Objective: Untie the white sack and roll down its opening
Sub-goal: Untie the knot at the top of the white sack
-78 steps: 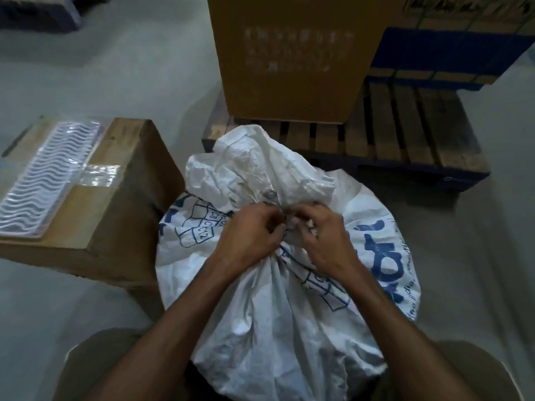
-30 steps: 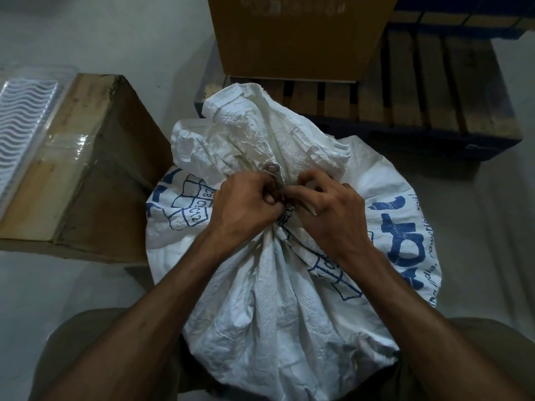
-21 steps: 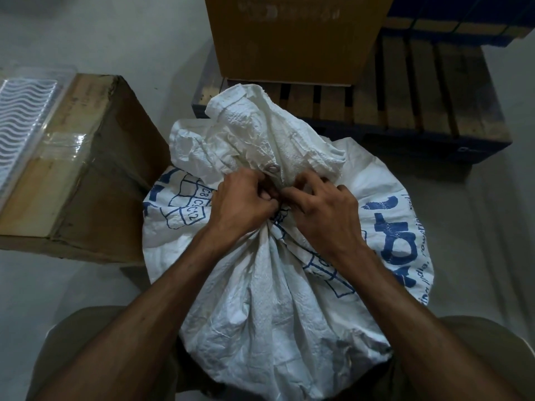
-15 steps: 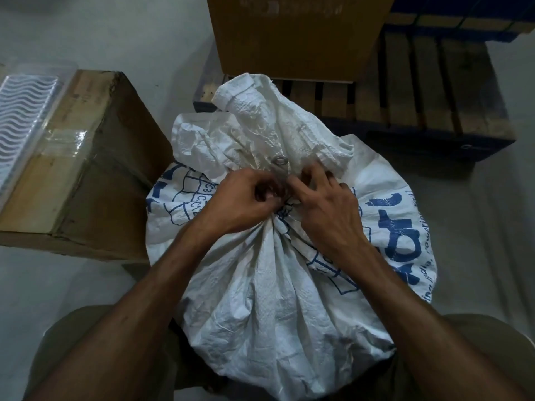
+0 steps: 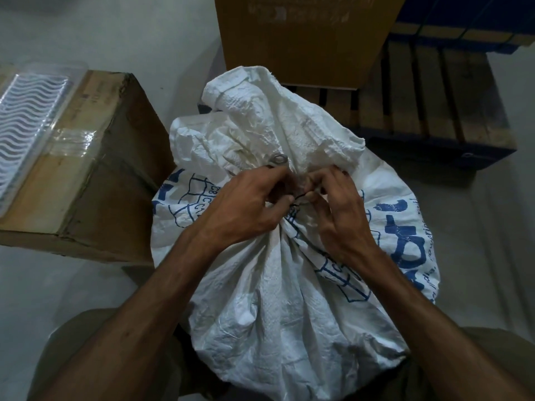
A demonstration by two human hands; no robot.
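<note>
My left hand (image 5: pixel 246 209) and right hand (image 5: pixel 340 215) pinched the tie (image 5: pixel 299 195) at the white sack's (image 5: pixel 275 299) gathered neck, still knotted.

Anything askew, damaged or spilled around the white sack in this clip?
Nothing spilled or torn. The white sack is creased, neck still gathered; both hands, left hand and right hand, pinch at the tie. The clear tray overhangs the cardboard box at its left edge.
</note>
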